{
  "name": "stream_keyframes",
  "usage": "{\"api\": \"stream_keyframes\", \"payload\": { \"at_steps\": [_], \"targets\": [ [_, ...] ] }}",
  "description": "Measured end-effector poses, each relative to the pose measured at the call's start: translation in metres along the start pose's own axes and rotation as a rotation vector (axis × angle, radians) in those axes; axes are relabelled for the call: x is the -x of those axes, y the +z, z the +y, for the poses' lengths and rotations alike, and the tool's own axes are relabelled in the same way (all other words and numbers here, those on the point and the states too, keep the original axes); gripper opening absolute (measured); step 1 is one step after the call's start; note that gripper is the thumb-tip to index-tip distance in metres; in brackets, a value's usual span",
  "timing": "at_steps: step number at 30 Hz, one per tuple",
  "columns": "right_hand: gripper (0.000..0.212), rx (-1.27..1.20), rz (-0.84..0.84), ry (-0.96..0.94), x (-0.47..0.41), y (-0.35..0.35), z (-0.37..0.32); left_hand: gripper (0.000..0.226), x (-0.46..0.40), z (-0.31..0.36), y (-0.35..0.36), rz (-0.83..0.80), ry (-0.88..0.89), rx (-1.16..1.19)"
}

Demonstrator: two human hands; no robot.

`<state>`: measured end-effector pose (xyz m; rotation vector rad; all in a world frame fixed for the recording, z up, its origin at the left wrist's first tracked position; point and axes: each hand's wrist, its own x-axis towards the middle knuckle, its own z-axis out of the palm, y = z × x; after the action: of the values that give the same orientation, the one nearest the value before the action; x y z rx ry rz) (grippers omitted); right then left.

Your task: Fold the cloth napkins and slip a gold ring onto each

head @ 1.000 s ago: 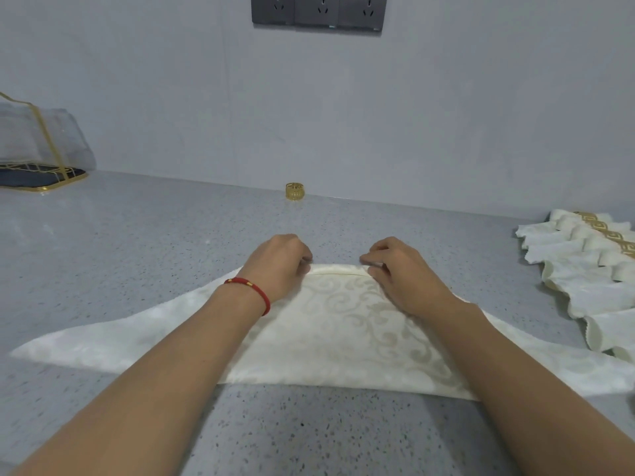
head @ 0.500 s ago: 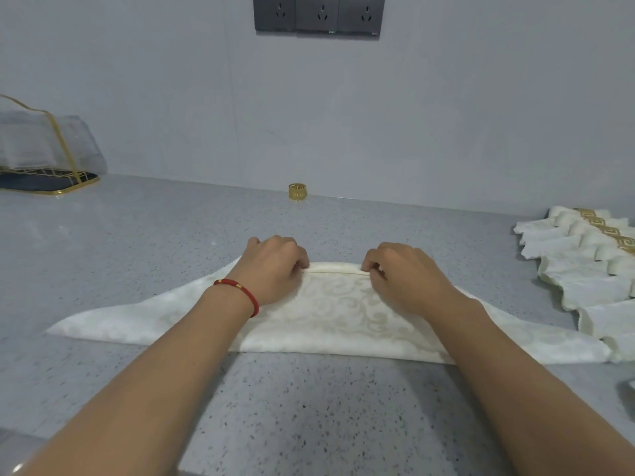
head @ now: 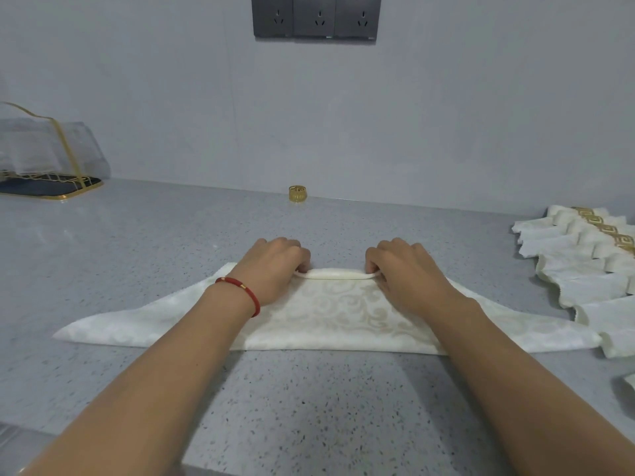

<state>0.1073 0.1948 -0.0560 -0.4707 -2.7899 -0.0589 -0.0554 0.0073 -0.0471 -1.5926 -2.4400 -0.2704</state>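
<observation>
A cream patterned cloth napkin (head: pixel 338 312) lies spread wide on the grey speckled counter, its far edge turned into a narrow roll. My left hand (head: pixel 273 269), with a red bracelet at the wrist, grips the left end of that roll with curled fingers. My right hand (head: pixel 400 269) grips the right end the same way. One gold ring (head: pixel 298 194) stands by the wall, well beyond both hands.
Several folded napkins with gold rings (head: pixel 594 255) lie in a row at the right edge. A gold-framed holder with clear wrapping (head: pixel 44 159) stands at the far left. Wall sockets (head: pixel 314 15) sit above. The counter's front edge runs near the bottom left.
Both hands have rolled the napkin's far edge over toward me, so the fold is now a raised roll. The napkin's spread looks narrower front to back.
</observation>
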Motion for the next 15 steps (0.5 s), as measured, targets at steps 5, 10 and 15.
{"api": "stream_keyframes", "payload": {
  "at_steps": [5,10,15],
  "targets": [
    [0.021,-0.170,-0.053,0.092,0.001,-0.006,0.002,0.022,0.007,-0.001,-0.007,-0.030,-0.064,0.200],
    [0.015,-0.161,-0.043,0.023,0.001,0.004,0.011,0.013,0.009,-0.005,-0.004,-0.003,-0.219,0.323],
    [0.015,-0.075,-0.006,-0.004,0.001,-0.005,0.005,0.016,0.005,-0.002,-0.001,0.051,-0.244,0.184]
  ]
}}
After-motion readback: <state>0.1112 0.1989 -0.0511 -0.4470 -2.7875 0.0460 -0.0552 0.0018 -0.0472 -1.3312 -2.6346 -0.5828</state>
